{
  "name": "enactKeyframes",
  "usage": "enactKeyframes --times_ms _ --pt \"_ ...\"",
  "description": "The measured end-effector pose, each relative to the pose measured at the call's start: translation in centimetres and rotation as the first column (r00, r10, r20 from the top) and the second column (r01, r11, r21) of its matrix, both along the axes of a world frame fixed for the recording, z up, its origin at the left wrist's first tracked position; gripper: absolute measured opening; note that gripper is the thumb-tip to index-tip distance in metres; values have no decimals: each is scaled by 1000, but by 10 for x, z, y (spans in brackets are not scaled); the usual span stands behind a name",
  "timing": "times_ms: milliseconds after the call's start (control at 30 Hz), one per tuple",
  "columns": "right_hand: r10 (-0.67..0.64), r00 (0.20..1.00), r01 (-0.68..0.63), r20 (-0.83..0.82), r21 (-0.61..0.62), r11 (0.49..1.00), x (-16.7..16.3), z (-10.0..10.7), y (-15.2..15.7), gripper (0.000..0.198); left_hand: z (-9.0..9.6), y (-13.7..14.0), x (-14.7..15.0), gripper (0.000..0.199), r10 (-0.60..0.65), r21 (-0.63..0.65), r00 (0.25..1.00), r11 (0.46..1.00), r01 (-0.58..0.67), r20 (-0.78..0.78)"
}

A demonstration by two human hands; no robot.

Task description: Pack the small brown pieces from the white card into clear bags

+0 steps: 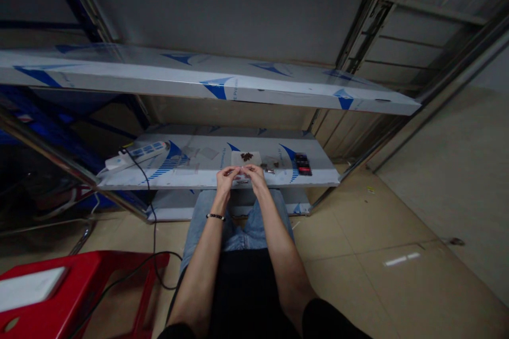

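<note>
My left hand and my right hand meet fingertip to fingertip above the front edge of the middle shelf. The fingers of both are pinched together; whatever lies between them is too small to make out. Just beyond them, a pile of small brown pieces rests on a white sheet. A few small dark and shiny bits lie beside my right hand. Below my fingers, a small metallic item sits at the shelf edge.
A white power strip with a black cable lies on the shelf's left. Dark and red items stand at its right. An upper shelf spans overhead. A red stool holding a white slab is at lower left.
</note>
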State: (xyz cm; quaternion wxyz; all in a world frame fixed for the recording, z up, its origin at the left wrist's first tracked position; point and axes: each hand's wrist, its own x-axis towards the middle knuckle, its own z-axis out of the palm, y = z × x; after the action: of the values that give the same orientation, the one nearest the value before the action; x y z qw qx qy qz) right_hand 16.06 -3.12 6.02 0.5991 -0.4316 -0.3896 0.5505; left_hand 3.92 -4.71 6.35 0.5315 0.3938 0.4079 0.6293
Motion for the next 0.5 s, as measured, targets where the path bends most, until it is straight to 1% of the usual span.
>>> enactKeyframes --times_ms 100,200,300,400,500 --pt "-13 1000 13 22 8 1000 1 3 -2 35 -5 0 1 42 12 -80 995 997 -3 102" --pt "1 997 -6 80 57 998 1 6 -5 32 -8 -2 1 43 42 -110 986 994 -24 159" --pt "-52 992 45 115 68 997 -2 6 -4 33 -5 -4 2 43 29 -101 994 995 -18 106" --pt "-154 984 153 84 22 988 -2 2 1 39 -2 -3 -2 48 12 -56 1000 998 -11 17" --pt "-262 962 264 70 -19 964 11 -3 9 46 -5 6 -24 55 58 -25 998 998 -59 -37"
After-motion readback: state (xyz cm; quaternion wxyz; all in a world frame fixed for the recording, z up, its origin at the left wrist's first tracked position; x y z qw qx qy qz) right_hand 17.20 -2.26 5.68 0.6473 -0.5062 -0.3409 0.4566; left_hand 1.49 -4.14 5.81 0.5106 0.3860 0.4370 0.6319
